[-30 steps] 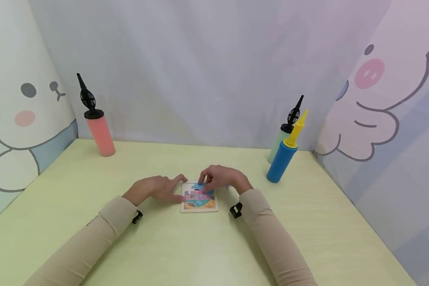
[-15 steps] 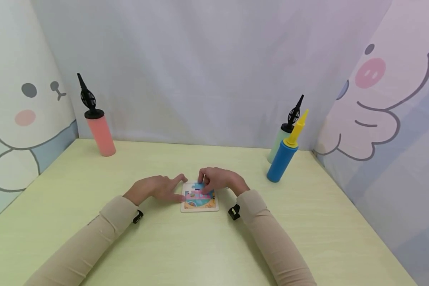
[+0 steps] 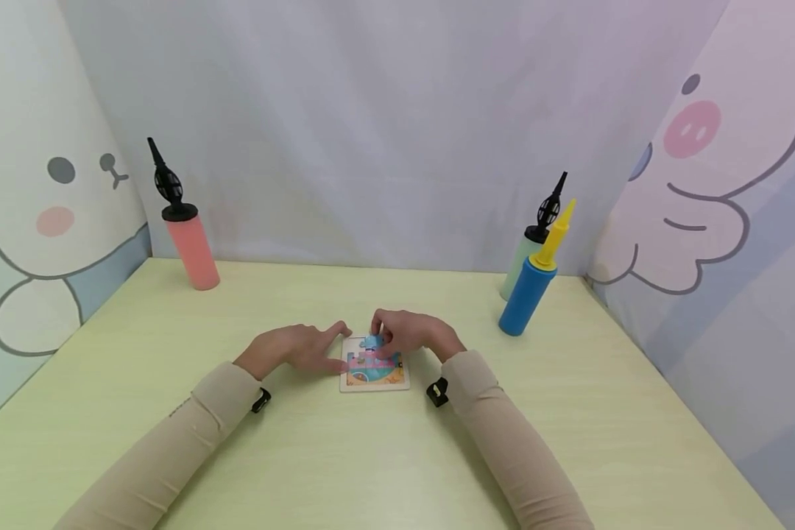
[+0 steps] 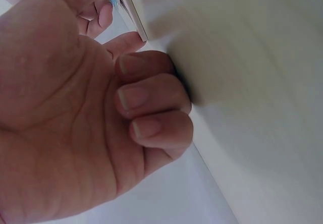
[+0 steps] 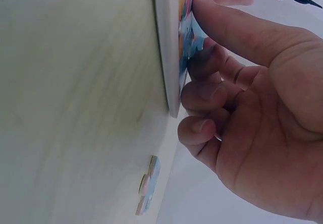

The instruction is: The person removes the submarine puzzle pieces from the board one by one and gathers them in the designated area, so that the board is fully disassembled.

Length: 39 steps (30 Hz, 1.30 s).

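A small square jigsaw puzzle tray (image 3: 374,389) with a pale rim lies flat on the table, showing a pink and blue picture. At its left side, my left hand (image 3: 301,349) holds the tray, index fingertip near the far corner and thumb at the left rim. Three other fingers curl against the table in the left wrist view. My right hand (image 3: 407,333) is over the tray's far right part, pinching a blue puzzle piece (image 5: 195,43) that stands tilted up from the picture. A pale patch shows at the tray's far left corner. The right fingers partly hide the piece.
A loose puzzle piece (image 5: 150,183) lies on the table beyond the tray's right side. A pink balloon pump (image 3: 195,254) stands at back left; a blue and yellow pump (image 3: 528,298) and a light green pump (image 3: 518,263) stand at back right. Printed curtains surround the table.
The blue piece under my right fingers now shows tilted up at the tray's far edge. My left hand keeps its place on the tray. The whole view has shifted slightly.
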Each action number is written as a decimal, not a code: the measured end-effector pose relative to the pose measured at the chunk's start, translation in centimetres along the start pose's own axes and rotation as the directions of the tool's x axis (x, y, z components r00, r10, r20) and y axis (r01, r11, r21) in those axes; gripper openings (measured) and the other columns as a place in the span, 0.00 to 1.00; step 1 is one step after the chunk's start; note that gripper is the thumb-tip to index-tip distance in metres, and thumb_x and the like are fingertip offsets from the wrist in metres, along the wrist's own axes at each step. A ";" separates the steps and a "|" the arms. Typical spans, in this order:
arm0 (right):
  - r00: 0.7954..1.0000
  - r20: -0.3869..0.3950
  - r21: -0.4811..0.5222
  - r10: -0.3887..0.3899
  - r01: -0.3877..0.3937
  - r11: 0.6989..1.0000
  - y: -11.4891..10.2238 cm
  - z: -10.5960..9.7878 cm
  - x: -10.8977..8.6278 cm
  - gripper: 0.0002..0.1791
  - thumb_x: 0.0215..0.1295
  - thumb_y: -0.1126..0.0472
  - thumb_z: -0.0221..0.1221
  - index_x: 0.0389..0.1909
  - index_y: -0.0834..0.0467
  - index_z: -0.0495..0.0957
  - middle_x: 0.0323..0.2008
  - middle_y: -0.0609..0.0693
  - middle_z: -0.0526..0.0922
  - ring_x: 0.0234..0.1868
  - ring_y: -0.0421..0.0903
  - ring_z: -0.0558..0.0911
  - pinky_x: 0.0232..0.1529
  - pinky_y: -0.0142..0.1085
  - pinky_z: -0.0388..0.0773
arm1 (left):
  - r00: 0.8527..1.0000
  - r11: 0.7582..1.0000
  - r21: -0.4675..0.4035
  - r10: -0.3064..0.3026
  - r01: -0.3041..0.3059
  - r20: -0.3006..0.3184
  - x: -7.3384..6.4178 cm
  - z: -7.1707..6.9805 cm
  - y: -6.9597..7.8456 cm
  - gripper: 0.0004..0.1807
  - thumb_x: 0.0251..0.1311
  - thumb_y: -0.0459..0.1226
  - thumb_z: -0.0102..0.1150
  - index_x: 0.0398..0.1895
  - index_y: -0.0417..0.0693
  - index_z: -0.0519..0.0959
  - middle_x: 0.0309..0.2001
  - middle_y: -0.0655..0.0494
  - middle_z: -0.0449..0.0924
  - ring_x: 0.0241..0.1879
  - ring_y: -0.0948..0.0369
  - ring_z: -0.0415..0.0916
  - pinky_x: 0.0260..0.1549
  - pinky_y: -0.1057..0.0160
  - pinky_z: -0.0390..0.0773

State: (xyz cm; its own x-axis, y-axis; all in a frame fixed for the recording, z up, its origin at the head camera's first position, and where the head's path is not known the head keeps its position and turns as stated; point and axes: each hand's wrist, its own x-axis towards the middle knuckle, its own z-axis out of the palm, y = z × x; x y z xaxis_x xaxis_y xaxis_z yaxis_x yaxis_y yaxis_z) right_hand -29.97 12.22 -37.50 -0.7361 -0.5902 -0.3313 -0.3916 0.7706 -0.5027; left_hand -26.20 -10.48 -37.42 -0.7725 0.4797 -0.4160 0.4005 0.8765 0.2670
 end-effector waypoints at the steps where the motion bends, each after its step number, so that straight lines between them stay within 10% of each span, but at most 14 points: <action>1: 1.000 -0.002 -0.001 0.001 -0.001 1.000 0.0 0.0 0.0 0.17 0.65 0.62 0.67 0.48 0.53 0.70 0.34 0.50 0.73 0.36 0.44 0.70 0.40 0.35 0.67 | 1.000 1.000 0.001 0.002 -0.002 0.000 0.0 0.0 0.0 0.35 0.67 0.58 0.56 0.70 0.59 0.56 0.24 0.53 0.68 0.26 0.56 0.69 0.31 0.57 0.66; 15: 1.000 -0.028 -0.054 -0.004 0.002 0.999 -0.4 -0.2 -0.3 0.15 0.66 0.61 0.67 0.45 0.53 0.69 0.35 0.50 0.73 0.37 0.45 0.71 0.40 0.36 0.68 | 1.000 1.000 -0.007 0.003 -0.003 0.000 0.0 0.0 0.0 0.35 0.67 0.58 0.56 0.70 0.59 0.56 0.25 0.52 0.71 0.27 0.56 0.70 0.32 0.56 0.66; 27: 0.983 -0.070 -0.058 -0.169 0.165 0.985 0.1 -1.0 -0.1 0.03 0.70 0.66 0.61 0.40 0.58 0.76 0.37 0.47 0.78 0.39 0.43 0.75 0.41 0.33 0.73 | 1.000 1.000 -0.010 0.012 -0.012 0.006 0.0 -0.1 -0.1 0.35 0.67 0.58 0.55 0.70 0.58 0.56 0.25 0.52 0.70 0.26 0.56 0.69 0.31 0.56 0.66; 39: 0.992 -0.038 -0.018 -0.124 0.124 0.992 0.1 -1.2 -0.3 0.02 0.72 0.64 0.59 0.41 0.56 0.80 0.37 0.46 0.80 0.38 0.42 0.77 0.39 0.33 0.74 | 1.000 1.000 -0.010 0.019 -0.019 0.008 0.1 -0.1 -0.2 0.35 0.67 0.58 0.56 0.70 0.58 0.56 0.28 0.50 0.74 0.29 0.55 0.71 0.33 0.56 0.67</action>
State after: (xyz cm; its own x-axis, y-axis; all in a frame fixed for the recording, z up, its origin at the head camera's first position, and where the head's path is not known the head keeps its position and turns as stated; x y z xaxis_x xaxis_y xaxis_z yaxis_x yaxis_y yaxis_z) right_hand -30.46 12.77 -36.51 -0.7020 -0.6719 -0.2360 -0.4893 0.6959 -0.5256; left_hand -26.42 -10.56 -37.43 -0.7610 0.4966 -0.4173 0.4101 0.8668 0.2836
